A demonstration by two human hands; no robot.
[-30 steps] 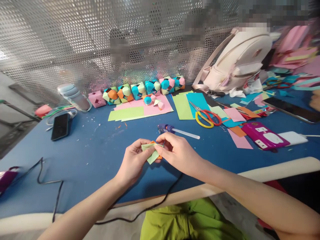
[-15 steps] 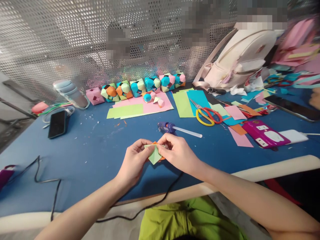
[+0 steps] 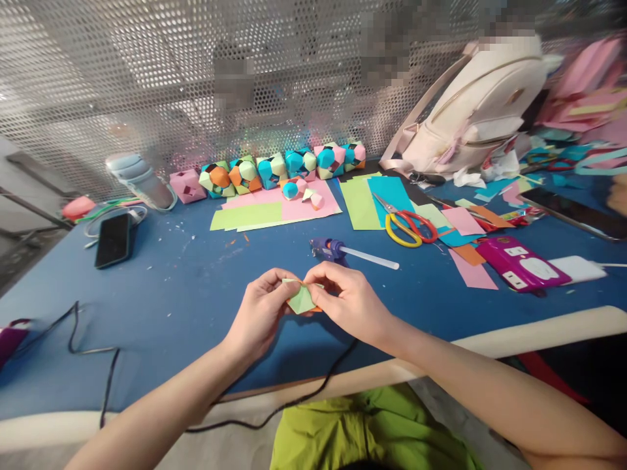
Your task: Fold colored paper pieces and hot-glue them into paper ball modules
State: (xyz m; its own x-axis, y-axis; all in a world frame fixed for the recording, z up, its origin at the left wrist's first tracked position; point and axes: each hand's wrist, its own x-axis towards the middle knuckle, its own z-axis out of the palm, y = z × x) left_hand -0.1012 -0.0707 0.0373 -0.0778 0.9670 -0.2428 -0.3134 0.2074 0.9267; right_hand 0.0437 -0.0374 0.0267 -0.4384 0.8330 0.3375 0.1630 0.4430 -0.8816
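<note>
Between my two hands is a small folded paper piece [image 3: 301,299], light green in front with orange edges showing behind it. My left hand [image 3: 264,307] pinches its left side between thumb and fingers. On the other side, my right hand [image 3: 343,297] grips the upper right edge, its thumb against the green face. The fingers behind the paper are partly hidden. Just beyond my hands lies a purple glue gun [image 3: 327,248] with a clear glue stick poking out. Farther back stands a row of folded paper balls [image 3: 245,175] in several colours.
Scissors [image 3: 404,228] with red and yellow handles lie on coloured paper sheets [image 3: 360,205]. A purple power strip [image 3: 522,264] and a phone [image 3: 573,212] are at right; another phone [image 3: 113,240] and a bottle [image 3: 140,181] at left. A backpack [image 3: 470,117] leans against the mesh.
The folded piece has turned and tipped between my fingers, so its green face now points toward me and looks shorter. Both hands keep hold of it in nearly the same place.
</note>
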